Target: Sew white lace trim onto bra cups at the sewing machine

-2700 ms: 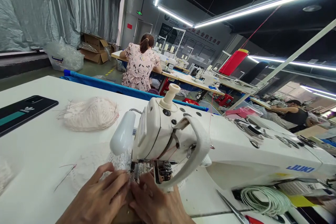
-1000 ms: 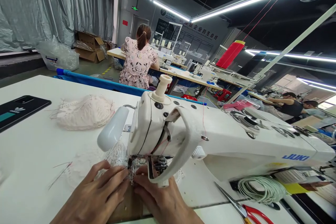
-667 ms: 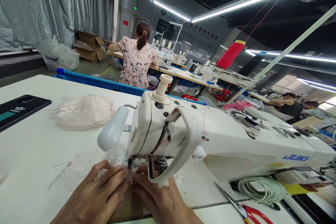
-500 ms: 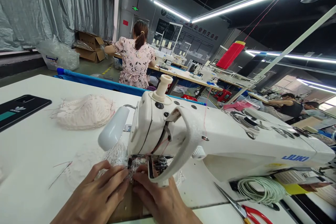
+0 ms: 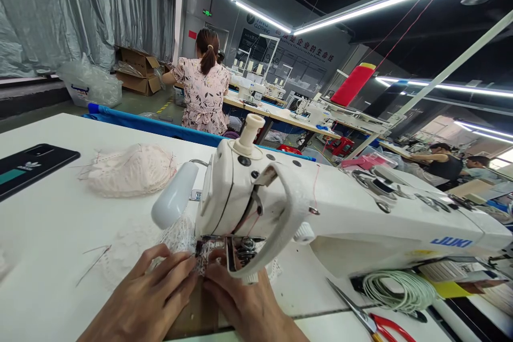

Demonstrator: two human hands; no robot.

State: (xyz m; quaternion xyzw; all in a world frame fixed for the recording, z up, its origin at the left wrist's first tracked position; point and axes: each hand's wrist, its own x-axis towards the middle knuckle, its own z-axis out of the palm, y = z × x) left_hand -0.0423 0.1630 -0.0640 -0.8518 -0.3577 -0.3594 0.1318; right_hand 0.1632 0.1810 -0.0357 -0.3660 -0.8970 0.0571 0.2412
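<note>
L hand point(image 5: 156, 288) lies palm down, fingers bent, tips on the white lace point(image 5: 178, 235) just L of the presser foot point(image 5: 199, 248). R hand point(image 5: 244, 296) is opp., fingers bunched at the lace by the foot, tips partly hidden behind the curved white guard point(image 5: 286, 224). Can't tell if either hand pinches the lace or only presses it. Lace runs under the sewing mach. point(image 5: 348, 203) head, w/ more of it beyond the L fingers, below the pale rounded lamp-like part point(image 5: 174, 197).

Nr L hand, a flat pale lace pc point(image 5: 128, 248) lies on the white table point(image 5: 48, 235), loose threads point(image 5: 94, 264) at its edge. Farther back: stacked lace cups point(image 5: 130, 171), then a dark phone point(image 5: 38, 165) at far L.

R of R hand: scissors point(image 5: 363, 312) w/ red handles, blades slightly apart, & a coil of pale green cord point(image 5: 401, 289) nr the mach. base. Red thread cone point(image 5: 352, 84) stands tilted in view above the mach. Beyond the blue cloth point(image 5: 160, 129), a co-worker in a floral top point(image 5: 204, 93) sits, back to cam.
</note>
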